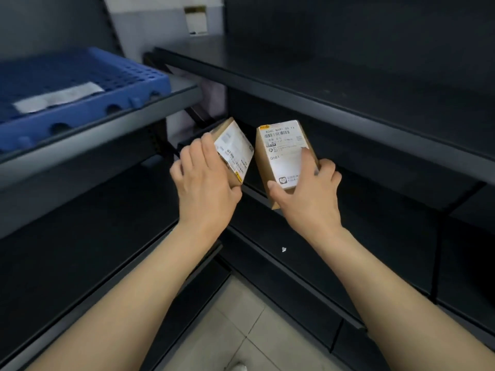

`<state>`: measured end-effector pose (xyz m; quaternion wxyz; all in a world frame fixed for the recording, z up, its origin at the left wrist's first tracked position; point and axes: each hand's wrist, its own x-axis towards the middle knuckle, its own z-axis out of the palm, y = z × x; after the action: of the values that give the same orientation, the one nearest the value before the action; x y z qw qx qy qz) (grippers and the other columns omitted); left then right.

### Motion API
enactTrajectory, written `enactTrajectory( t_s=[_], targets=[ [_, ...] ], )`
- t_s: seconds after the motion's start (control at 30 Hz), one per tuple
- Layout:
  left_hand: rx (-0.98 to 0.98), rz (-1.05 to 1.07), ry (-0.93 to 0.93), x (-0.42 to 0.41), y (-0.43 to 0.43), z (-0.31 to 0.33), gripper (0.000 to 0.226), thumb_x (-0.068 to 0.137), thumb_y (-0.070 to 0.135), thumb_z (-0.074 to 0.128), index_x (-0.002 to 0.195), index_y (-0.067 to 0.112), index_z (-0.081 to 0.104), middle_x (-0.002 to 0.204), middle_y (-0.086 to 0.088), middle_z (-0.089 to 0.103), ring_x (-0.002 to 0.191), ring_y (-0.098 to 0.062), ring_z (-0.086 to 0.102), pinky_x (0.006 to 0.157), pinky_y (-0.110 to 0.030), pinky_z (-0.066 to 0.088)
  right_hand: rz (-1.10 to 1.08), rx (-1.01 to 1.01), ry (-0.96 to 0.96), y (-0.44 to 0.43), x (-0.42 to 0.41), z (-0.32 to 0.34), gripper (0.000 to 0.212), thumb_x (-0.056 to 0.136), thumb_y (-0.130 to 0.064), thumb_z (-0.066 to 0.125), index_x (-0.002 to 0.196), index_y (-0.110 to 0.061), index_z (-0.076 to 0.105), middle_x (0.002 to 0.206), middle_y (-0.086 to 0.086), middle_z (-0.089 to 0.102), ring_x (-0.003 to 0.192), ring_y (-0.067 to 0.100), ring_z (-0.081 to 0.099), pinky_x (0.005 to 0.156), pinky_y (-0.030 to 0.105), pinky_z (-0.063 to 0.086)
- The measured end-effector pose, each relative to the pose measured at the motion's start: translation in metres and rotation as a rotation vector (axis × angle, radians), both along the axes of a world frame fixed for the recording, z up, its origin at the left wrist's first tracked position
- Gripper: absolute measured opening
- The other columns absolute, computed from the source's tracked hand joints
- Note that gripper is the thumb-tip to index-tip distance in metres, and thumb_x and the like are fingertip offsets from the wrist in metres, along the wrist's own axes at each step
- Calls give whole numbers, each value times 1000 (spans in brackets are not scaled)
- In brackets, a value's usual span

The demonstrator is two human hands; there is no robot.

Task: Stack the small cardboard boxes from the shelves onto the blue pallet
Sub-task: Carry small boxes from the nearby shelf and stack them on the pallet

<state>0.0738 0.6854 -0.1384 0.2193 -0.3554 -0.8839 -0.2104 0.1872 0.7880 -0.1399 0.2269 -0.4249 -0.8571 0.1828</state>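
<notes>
My left hand [205,180] grips a small cardboard box [235,147] with a white shipping label, tilted to the right. My right hand [308,194] holds a second small cardboard box [284,156], label facing me, thumb at its lower corner and fingers on its right side. Both boxes are in the air in the corner where two dark shelf units meet, close together but apart. The blue pallet [80,84] lies on the left unit's upper shelf, up and to the left of my hands, with a white paper strip [59,97] on its grid top.
Dark metal shelves run along the left [93,145] and the right [348,84]. A white scrap [284,249] lies on a lower right shelf. Tiled floor [241,330] shows between the units. A labelled white wall panel [197,20] stands behind the corner.
</notes>
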Motion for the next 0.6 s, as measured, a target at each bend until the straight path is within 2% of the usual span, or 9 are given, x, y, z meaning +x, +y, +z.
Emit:
enactTrajectory(
  t_s=[0.2,0.37,0.5,0.6],
  targets=[
    [63,112,192,35,-70,55,91,60,27,78,135,5,32,131,-15,45,120,-32,40,99,-45,30,147,91,152,-53,15,51,80,81,-48,63,144,-23,20,134,11,26,118,26,28,81,28,34],
    [113,201,362,50,-126,103,88,60,22,75,134,9,29,131,-15,43,120,-38,38,104,-52,26,255,128,292,-94,11,100,78,81,-48,63,142,-21,23,135,11,26,119,27,27,81,28,33],
    [147,281,465,51,-171,135,87,62,21,74,135,9,27,131,-14,42,120,-34,34,106,-50,24,351,142,383,-136,-2,133,77,81,-47,64,142,-21,24,137,11,25,121,26,26,83,27,32],
    [143,345,485,46,-209,154,86,65,25,73,136,4,29,133,-18,42,122,-35,37,107,-47,23,424,175,422,-169,-18,150,76,81,-48,64,141,-21,25,137,12,25,122,27,26,90,32,37]
  ],
)
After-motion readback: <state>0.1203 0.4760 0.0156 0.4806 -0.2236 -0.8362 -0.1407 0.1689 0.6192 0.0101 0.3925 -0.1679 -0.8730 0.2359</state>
